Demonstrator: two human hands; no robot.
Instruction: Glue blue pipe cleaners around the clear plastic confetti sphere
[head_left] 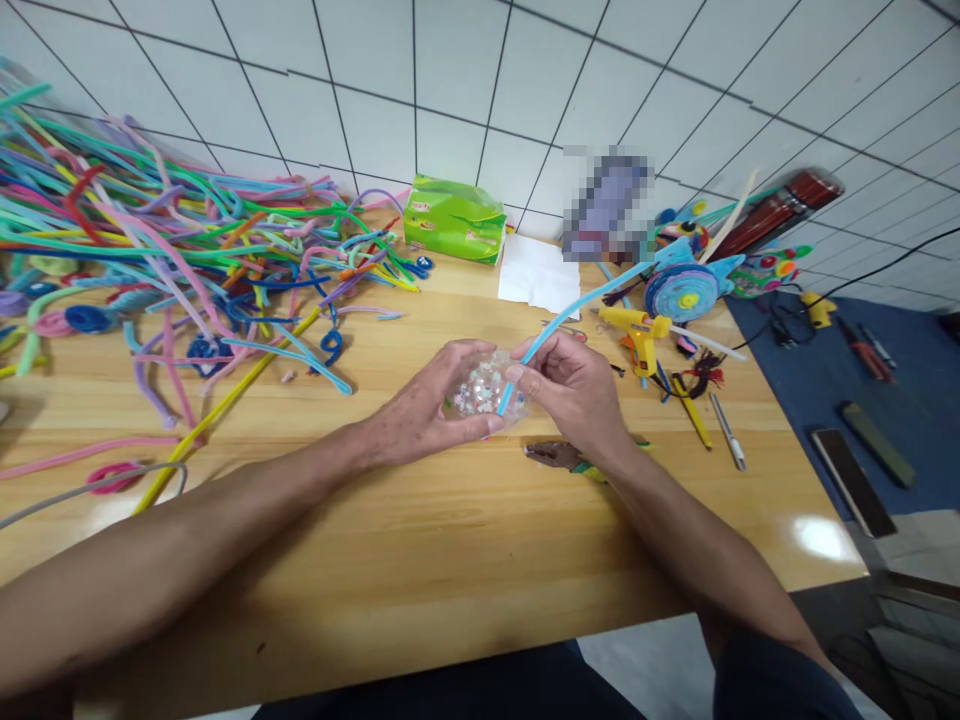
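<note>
My left hand [442, 405] is wrapped around a clear plastic container [480, 385] with small multicoloured bits inside, just above the wooden table. Between the thumb and fingers of my right hand [570, 385] is a light blue pipe cleaner [577, 303]. Its lower end points down over the container; whether it touches the bits I cannot tell. The upper end reaches towards a blue coiled pipe-cleaner fish [686, 297] at the back right. Under my right wrist lie pliers [555, 455] with brown jaws, their handles partly hidden.
A large heap of coloured pipe cleaners [172, 240] covers the table's left. At the back are a green tissue pack [454, 220] and white paper [538, 272]. A yellow glue gun [637, 335], a yellow cutter [691, 412] and a pen [727, 430] lie at right. A dark red flask [780, 215] leans behind.
</note>
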